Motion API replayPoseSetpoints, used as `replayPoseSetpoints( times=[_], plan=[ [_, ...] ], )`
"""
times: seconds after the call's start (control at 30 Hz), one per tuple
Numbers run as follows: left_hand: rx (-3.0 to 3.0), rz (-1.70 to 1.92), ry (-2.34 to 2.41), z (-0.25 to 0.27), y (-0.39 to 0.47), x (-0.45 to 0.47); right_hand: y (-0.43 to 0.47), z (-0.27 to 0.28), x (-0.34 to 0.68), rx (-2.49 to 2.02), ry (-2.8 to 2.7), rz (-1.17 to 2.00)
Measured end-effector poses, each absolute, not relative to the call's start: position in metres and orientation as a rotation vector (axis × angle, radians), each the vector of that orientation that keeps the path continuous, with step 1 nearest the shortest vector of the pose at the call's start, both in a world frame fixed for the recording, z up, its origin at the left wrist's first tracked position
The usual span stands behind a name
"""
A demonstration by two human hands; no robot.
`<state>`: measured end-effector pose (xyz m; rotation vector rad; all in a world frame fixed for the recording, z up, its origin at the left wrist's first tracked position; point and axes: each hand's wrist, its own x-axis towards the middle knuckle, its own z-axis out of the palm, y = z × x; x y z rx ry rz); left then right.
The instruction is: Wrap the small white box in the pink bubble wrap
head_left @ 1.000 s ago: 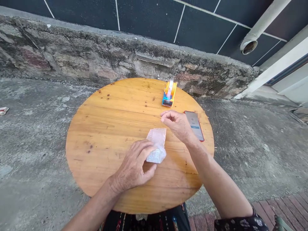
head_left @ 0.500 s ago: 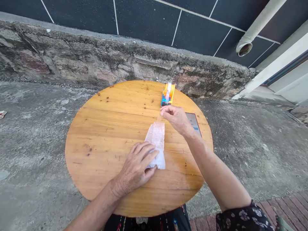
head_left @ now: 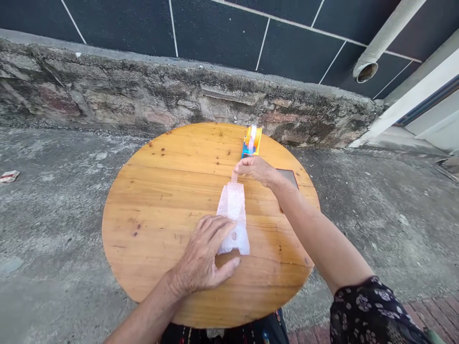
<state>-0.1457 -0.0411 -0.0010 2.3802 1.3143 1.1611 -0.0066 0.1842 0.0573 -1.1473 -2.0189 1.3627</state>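
A whitish bubble-wrap package lies lengthwise on the round wooden table. My left hand is open over its near left side, fingertips on the wrap and thumb spread away on the wood. Beyond the package's far end, my right hand pinches a strip of clear tape that runs down to the wrap. Just past my right fingers stands a yellow and blue tape dispenser with a roll in it.
A phone with a red edge lies to the right, partly hidden by my right forearm. Behind the table runs a low stone wall base under dark tiles. A pipe juts out at upper right. A small packet lies on the ground at left.
My left thumb has come away from the package's near end and spread out, loosening that hand. My right hand has shifted slightly left with the tape. The view has moved a little.
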Motion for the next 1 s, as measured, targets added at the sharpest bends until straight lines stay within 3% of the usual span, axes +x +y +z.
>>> replayPoseSetpoints(
  times=[0.23,0.43,0.77,1.0],
  plan=[
    [2.239,1.275,1.344,0.000,-0.042,-0.147,0.176,0.061,-0.004,-1.061,-1.928,1.115],
    [1.690,1.496,1.645,-0.004,-0.040,-0.156,0.127,0.060,0.013,-1.081,-2.085,0.866],
    [1.329,1.188,1.715,0.019,0.041,-0.172,0.087,0.057,-0.018,-1.501,-2.571,0.136],
    [1.198,1.147,1.434,-0.003,0.072,-0.162,0.080,0.053,-0.027,-1.526,-2.632,0.091]
  ],
)
